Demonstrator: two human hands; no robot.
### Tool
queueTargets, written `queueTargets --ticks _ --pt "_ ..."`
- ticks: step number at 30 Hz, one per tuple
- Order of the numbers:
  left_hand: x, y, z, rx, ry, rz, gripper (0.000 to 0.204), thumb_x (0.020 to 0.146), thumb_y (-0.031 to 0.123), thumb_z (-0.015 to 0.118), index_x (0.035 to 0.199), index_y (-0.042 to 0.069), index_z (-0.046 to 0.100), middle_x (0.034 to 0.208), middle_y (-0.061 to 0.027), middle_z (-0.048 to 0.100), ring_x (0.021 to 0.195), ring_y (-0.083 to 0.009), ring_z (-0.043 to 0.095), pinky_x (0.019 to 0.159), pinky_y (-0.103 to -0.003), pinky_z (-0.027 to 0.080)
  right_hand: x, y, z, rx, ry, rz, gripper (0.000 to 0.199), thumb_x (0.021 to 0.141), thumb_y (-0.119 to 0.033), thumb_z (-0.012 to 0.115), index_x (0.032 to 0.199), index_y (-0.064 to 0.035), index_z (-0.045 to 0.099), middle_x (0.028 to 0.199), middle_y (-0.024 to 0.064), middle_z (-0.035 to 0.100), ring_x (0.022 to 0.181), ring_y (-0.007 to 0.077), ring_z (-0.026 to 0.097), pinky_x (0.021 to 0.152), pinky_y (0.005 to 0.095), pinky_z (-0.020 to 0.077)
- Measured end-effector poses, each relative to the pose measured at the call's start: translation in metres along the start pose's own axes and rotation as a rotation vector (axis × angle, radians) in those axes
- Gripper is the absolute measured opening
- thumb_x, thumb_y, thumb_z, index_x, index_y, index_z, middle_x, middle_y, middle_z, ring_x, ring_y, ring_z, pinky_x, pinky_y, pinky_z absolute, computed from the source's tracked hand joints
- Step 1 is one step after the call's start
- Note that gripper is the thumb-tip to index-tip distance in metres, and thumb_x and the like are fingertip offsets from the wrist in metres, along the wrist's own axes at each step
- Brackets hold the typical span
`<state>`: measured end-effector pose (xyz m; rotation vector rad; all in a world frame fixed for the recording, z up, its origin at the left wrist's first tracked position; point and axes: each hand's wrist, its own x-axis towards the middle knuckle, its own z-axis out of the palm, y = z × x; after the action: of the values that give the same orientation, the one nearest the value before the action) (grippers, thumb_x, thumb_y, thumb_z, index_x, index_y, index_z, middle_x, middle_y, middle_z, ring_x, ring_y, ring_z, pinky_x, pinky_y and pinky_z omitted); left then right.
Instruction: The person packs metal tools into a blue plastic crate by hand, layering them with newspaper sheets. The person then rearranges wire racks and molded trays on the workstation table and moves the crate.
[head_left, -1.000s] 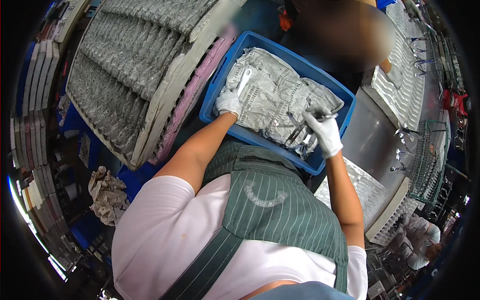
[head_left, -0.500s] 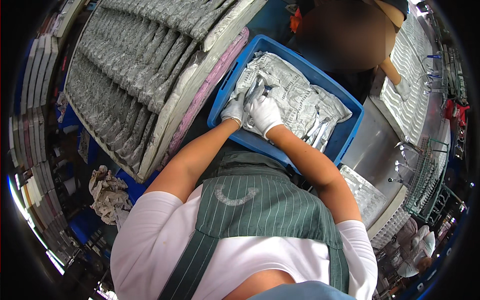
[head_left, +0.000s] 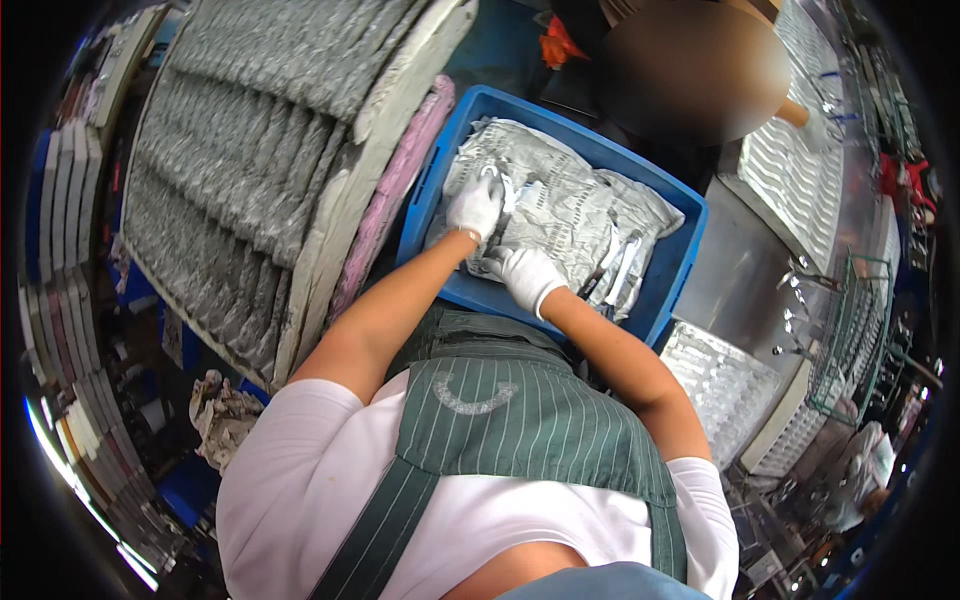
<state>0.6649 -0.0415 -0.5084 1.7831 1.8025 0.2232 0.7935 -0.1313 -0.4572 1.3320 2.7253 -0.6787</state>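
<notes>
A blue plastic bin (head_left: 686, 262) stands in front of me, lined with crumpled printed newspaper (head_left: 570, 190). In its left part my left hand (head_left: 476, 207), in a white glove, is closed on a shiny metal part (head_left: 506, 192), partly hidden by the fingers. Nearer to me, my right hand (head_left: 527, 277), gloved too, rests low over the newspaper close to the bin's near wall. Its fingers are curled together, and what they may grip is hidden. Several long shiny metal pieces (head_left: 622, 268) lie on the paper at the bin's right side.
At left rises a large tray (head_left: 310, 250) with rows of grey wrapped pieces, beside pink padding (head_left: 395, 190). A co-worker's gloved hand (head_left: 815, 130) is over a white ridged tray (head_left: 790, 190) at far right. A green wire rack (head_left: 850, 330) and crumpled paper (head_left: 222, 415) flank me.
My hands, together on the metal part before, have come apart. The left has moved forward with the metal part; the right has drawn back toward me. The co-worker's hand has moved farther away.
</notes>
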Motion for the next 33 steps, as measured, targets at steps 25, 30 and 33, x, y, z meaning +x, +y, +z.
queueTargets --ticks 25,30,33 --pt "-0.007 0.04 0.009 -0.201 -0.268 0.286 0.054 0.09 0.041 0.048 0.123 -0.001 0.052 0.126 -0.0236 0.052 0.117 -0.0334 0.051 0.098 -0.038 0.037 -0.343 0.088 -0.012 1.221 1.344 1.225 0.035 0.088 -0.018 0.055 0.12 -0.0038 0.057 0.107 0.0106 0.062 0.096 0.0176 0.059 0.084 0.0283 0.046" --pt "-0.134 0.055 0.031 -0.022 -0.302 0.542 0.028 0.084 0.03 0.058 0.099 0.007 0.066 0.1 -0.0174 0.064 0.096 -0.0343 0.06 0.086 -0.039 0.046 -0.432 0.196 0.017 0.532 2.052 1.337 0.038 0.081 -0.015 0.064 0.116 -0.0034 0.053 0.103 0.0089 0.061 0.089 0.0211 0.058 0.079 0.0334 0.0468" --pt "-0.147 0.041 0.041 0.151 -0.325 0.679 0.026 0.084 0.032 0.059 0.092 0.009 0.068 0.095 -0.0162 0.064 0.087 -0.0352 0.061 0.078 -0.043 0.048 -0.459 0.216 -0.008 0.485 1.977 1.523 0.029 0.084 -0.017 0.061 0.108 -0.0031 0.055 0.099 0.0086 0.059 0.092 0.0194 0.057 0.083 0.0345 0.0461"
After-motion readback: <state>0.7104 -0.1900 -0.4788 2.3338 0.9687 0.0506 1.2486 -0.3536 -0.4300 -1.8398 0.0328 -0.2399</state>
